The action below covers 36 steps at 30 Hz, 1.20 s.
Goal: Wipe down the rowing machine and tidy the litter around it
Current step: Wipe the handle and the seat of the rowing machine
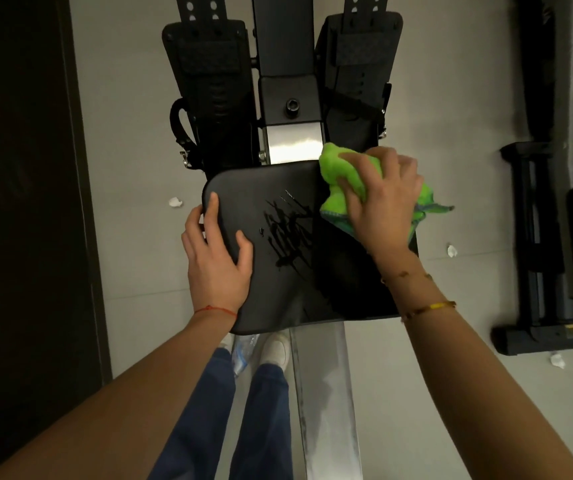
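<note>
From the head camera, the seat [278, 244] of the rower sits across the steel rail [326, 393], straight below the viewer, with its long axis running left to right and the rail running away toward the footplates [205, 81]. The right hand [382, 202] presses a bunched green cloth [340, 174] onto the seat's far right corner, fingers curled over the wad and closed on it. The left hand [217, 258] lies flat on the seat's left edge, fingers spread, thumb hooked round the rim; it braces the seat but grips nothing else. The relation that matters: a glossy wet patch [288, 233] of streaked liquid lies near the seat's middle, just left of and nearer than the cloth, between the two hands. The right hand is closer to it, so the likely next stroke is a pull leftward and toward the body. The seat is matte black, smooth and padded-looking, dull where dry. Litter is not yet picked up: white crumpled scraps lie on the floor left of the seat [175, 201], right of it [452, 250] and farther right [556, 360], and a clear plastic bottle [243, 355] lies between the shoes.
</note>
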### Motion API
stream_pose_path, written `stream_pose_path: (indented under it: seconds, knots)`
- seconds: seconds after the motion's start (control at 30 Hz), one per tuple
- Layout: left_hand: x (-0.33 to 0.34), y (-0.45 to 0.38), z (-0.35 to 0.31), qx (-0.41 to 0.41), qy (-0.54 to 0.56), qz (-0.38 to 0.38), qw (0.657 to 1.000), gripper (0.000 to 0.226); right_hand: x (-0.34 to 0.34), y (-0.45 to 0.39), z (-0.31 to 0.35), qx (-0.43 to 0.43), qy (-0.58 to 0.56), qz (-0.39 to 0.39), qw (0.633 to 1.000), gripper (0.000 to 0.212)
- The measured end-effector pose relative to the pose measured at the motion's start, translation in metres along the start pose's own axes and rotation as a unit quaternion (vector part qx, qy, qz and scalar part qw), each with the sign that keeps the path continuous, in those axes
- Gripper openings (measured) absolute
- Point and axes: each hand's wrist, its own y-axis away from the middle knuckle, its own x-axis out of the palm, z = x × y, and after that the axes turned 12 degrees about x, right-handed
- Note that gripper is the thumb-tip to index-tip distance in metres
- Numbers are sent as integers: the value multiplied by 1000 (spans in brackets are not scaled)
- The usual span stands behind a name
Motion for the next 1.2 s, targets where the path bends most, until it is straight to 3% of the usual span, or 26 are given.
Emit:
stream_pose_path:
  seconds: [0.07, 0.17, 0.3, 0.37, 0.53, 0.63, 0.77, 1.0, 1.13, 1.2]
  knots:
    - [-1, 0, 0, 1, 0, 1, 1000, 60, 0, 19, 0, -22, -7, 12, 1000, 45]
    - [-2, 0, -1, 0, -1, 2, 1000, 61, -9, 87, -22, -135, -14, 68, 988, 57]
    - [-1, 0, -1, -1, 1, -1, 1000, 60, -19, 110, -38, -256, 15, 110, 960, 50]
    - [-1, 0, -1, 1, -1, -3, 1000, 60, -14, 73, -26, -240, 13, 99, 966, 48]
    - [0, 0, 0, -1, -7, -3, 1000, 60, 3, 10, 18, -45, -30, 37, 998, 48]
    - [0, -1, 1, 4, -3, -3, 1000, 60, -1, 68, -1, -113, -21, 65, 991, 62]
    - [0, 0, 0, 1, -8, -5, 1000, 60, -13, 109, -25, -213, -7, 103, 972, 55]
    - [0, 0, 0, 4, -9, -6, 1000, 60, 7, -5, 48, -51, -44, 45, 997, 42]
    - [0, -1, 1, 9, -4, -7, 1000, 60, 2, 73, 17, -107, -26, 80, 991, 66]
    - [0, 0, 2, 6, -6, -8, 1000, 60, -5, 122, -4, -151, -9, 100, 983, 67]
